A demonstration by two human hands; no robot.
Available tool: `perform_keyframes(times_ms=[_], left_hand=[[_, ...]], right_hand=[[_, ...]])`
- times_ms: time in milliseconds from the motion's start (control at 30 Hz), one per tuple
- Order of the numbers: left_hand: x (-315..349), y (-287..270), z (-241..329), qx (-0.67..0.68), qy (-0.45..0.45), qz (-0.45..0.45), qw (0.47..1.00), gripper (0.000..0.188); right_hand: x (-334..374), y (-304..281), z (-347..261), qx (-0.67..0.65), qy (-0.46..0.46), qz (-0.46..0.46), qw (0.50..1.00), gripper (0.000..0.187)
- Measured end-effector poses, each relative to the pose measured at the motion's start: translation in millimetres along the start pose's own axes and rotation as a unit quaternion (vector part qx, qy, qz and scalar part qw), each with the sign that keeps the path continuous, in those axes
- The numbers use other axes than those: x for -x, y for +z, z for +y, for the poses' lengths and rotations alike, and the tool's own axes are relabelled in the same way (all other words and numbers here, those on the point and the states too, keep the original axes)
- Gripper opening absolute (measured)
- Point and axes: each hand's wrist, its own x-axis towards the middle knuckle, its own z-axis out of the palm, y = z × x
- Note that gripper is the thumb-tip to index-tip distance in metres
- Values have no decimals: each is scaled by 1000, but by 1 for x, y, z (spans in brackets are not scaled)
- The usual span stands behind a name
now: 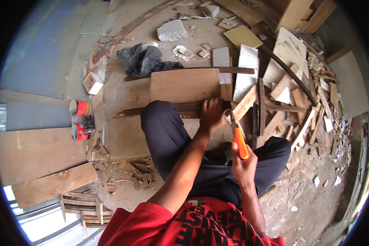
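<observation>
My left hand [212, 115] grips a dark wooden plank [182, 110] near its right end, fingers curled over its far side. The plank lies crosswise in front of my knees, along the near edge of a flat brown board [185, 85]. My right hand [244, 164] is closed around the orange handle [241, 144] of a handsaw. The saw's narrow blade [234, 119] points away from me and meets the plank's right end, just right of my left hand. Whether its teeth are in the wood is too small to tell.
Wood offcuts [289, 100] and white boards [246, 67] crowd the right. Beyond the brown board lie another dark strip [242, 70], a black plastic bag [141, 59] and a pale block [171, 30]. Red cans [81, 108] stand at the left beside large sheets [41, 153].
</observation>
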Motion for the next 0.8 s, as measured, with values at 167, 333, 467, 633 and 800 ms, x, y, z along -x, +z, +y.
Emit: perform_keyframes(times_ms=[167,333,467,633,800], left_hand=[[-5,-4,5,-18,22,57,998,45],[-4,-4,0,-24,10,55,998,46],[-3,-8,3,-34,26,29,999,48],[0,-6,1,-48,21,22,998,46],[2,-2,0,-58,42,70,995,43]], right_hand=[[25,36,64,-27,-93,69,993,33],[14,19,52,-59,-46,36,997,34],[-8,-4,-18,-5,18,-33,999,38],[-3,20,-20,-8,-16,-32,999,45],[24,23,43,5,19,-5,1000,46]])
